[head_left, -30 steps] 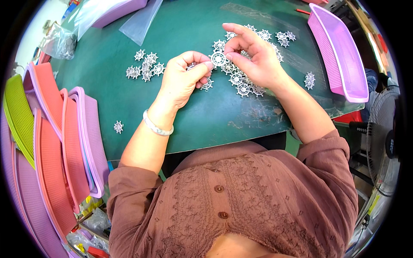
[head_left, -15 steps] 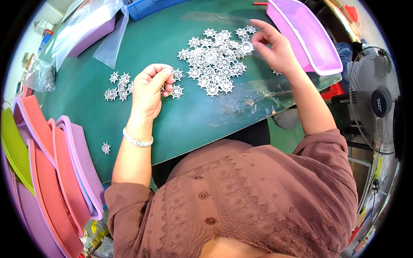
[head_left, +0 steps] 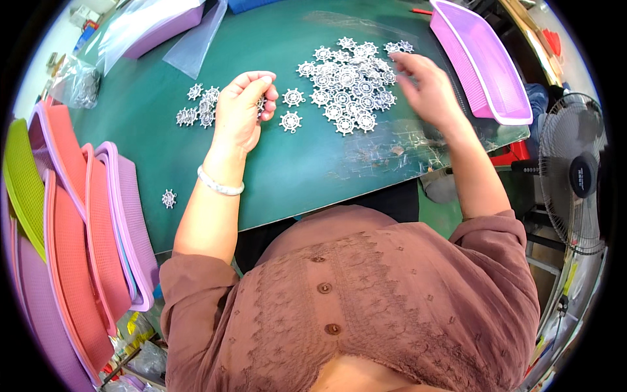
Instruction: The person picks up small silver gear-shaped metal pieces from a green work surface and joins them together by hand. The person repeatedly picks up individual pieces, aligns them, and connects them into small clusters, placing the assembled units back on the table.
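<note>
A heap of silvery ship's wheel charms (head_left: pixel 349 85) lies on the green tabletop in front of me. My right hand (head_left: pixel 423 85) hovers at the heap's right edge, fingers bent and apart, slightly blurred, with nothing visible in them. To the left, my left hand (head_left: pixel 243 108) is closed with thumb against forefinger. A ship's wheel charm (head_left: pixel 260 104) peeks out from its fingers; how many it holds is hidden. Two separate charms (head_left: pixel 290 121) lie between that hand and the heap. Left of it sits a smaller cluster of charms (head_left: pixel 208 106), some standing on edge in a row.
A lone charm (head_left: pixel 169 198) lies near the table's left edge. Pink, purple and green plastic baskets (head_left: pixel 134 215) are stacked at left. A purple basket (head_left: pixel 483 65) stands at the right, beside a fan (head_left: pixel 575 173). Clear plastic bags (head_left: pixel 196 49) lie at the back left.
The whole view has shifted, so the table appears higher and further right. My right hand's fingers have come down and closer together at the heap's edge. My left hand keeps its grip.
</note>
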`<control>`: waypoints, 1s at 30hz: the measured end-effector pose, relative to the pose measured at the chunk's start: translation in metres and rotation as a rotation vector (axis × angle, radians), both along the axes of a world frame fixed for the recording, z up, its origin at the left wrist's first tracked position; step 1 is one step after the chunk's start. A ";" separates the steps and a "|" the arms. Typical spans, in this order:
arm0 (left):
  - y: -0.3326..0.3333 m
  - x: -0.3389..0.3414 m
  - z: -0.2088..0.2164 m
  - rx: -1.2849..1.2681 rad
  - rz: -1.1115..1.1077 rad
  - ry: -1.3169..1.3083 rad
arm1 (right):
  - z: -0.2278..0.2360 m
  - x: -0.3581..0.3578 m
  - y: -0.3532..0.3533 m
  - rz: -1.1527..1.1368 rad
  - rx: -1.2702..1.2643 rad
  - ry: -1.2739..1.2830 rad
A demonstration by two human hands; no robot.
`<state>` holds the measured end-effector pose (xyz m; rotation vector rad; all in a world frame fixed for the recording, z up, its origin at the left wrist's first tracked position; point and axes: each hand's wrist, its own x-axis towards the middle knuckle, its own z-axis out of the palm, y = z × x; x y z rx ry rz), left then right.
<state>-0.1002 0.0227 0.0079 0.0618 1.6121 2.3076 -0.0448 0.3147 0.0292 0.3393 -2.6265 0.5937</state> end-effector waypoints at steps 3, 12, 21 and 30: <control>0.003 -0.002 0.000 -0.003 -0.003 -0.017 | -0.006 -0.015 -0.042 0.234 0.004 0.007; 0.000 -0.003 -0.002 0.008 -0.004 -0.039 | -0.009 -0.046 -0.111 0.427 0.176 -0.151; 0.004 -0.001 0.001 -0.113 -0.034 -0.070 | -0.011 -0.050 -0.102 0.472 -0.120 -0.078; -0.005 -0.001 0.009 0.058 -0.419 -0.192 | -0.005 -0.040 -0.098 0.650 -0.848 -0.211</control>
